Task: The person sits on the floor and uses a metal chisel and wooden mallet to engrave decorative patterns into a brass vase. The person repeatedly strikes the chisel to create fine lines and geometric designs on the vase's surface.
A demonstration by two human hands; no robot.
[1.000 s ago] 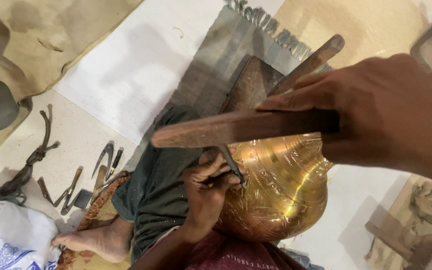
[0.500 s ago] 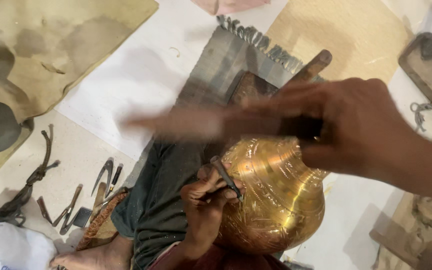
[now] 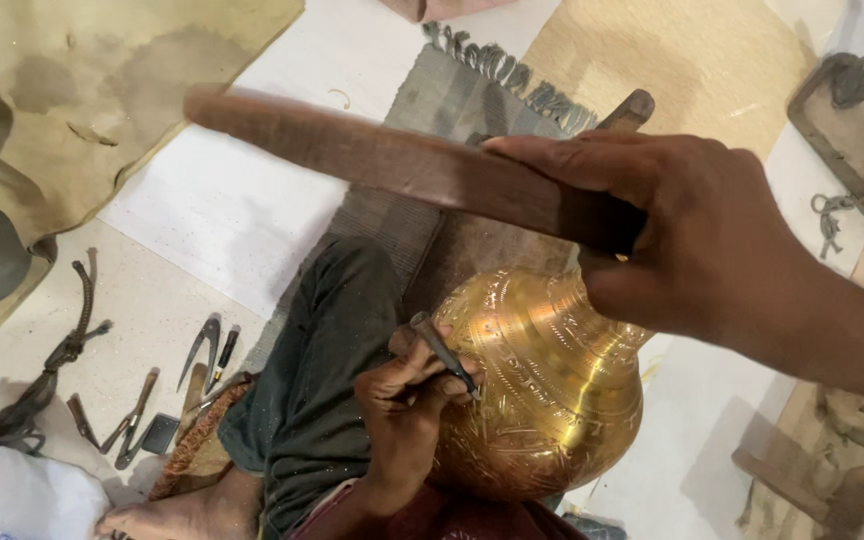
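The right hand (image 3: 712,235) grips a long wooden mallet (image 3: 402,165) whose shaft runs out toward ten o'clock, raised above a shiny engraved brass pot (image 3: 552,390) that rests in the person's lap. At nine o'clock of the pot, the left hand (image 3: 407,400) pinches a small metal chisel (image 3: 444,355), its tip touching the pot's surface. Loose metal tools (image 3: 142,400) lie on the floor well off at nine o'clock.

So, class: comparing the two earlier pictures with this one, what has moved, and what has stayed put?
The right hand has swung the wooden stick upward, its far end rising away from the brass pot. The grip on it is unchanged. The left hand still presses the small metal chisel against the pot's engraved surface. The pot and the tools on the floor lie as before.
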